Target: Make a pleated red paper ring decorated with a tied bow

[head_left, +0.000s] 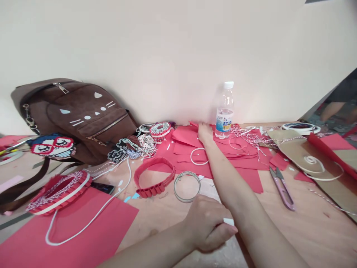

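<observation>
My left hand [208, 223] is closed in the near middle, with a small white strip [228, 222] pinched at its thumb. Past it stretches my right arm to the back of the table, where my right hand [205, 132] rests on a pile of red paper sheets [184, 136]; its fingertips are hard to make out. A white ring [199, 149] lies on the pile beside that arm. Nearer lie a roll of clear tape [187, 187] and a pleated red paper ring [154, 177]. Lilac thread snips [282, 189] lie to the right.
A plastic bottle [224, 111] stands just right of my right hand. A brown backpack [83, 115] leans on the wall at left, near tangled cords [134, 147]. A red-and-white pleated ring [60, 191] rests on red paper at left. Cardboard [295, 149] lies at right.
</observation>
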A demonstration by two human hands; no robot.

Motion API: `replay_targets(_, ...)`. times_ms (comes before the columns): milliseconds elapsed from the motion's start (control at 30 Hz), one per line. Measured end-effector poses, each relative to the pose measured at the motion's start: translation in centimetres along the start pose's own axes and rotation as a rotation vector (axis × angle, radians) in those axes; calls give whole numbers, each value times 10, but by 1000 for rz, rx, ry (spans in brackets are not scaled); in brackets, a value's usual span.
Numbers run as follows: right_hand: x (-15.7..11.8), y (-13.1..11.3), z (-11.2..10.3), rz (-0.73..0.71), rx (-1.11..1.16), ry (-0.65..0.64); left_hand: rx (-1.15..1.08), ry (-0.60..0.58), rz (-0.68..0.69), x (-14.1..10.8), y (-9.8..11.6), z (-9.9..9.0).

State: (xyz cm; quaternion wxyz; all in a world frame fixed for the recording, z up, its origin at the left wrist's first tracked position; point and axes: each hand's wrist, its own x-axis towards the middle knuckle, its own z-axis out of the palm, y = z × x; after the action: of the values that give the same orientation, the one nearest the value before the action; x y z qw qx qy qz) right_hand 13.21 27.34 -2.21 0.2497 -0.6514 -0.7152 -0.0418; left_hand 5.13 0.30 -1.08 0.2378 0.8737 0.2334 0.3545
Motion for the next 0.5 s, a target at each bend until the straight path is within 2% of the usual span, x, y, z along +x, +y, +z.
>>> replay_targets(67,0,-1,3,-21,7,-9,-19,29,4,0,0,0)
replay_targets(133,1,-2,3,-56,26,41,-33,48,16,1,-1,0)
replay_targets(233,0,-5,0,-185,97,158,-21,0,9,0,-2,0)
replay_targets(300,-2,-8,-4,-297,151,172,-8,-41,-17,0,-2,-1)
replay_targets(367,-8,-11,-10,-427,157,98,-16,-49,-41,0,-2,-3)
replay_targets(433,-16,-16,-20,-538,77,-45,-27,-54,-56,1,-1,-5)
replay_targets(500,-24,-21,-32,-542,-43,-213,-15,-82,-66,1,-1,-6)
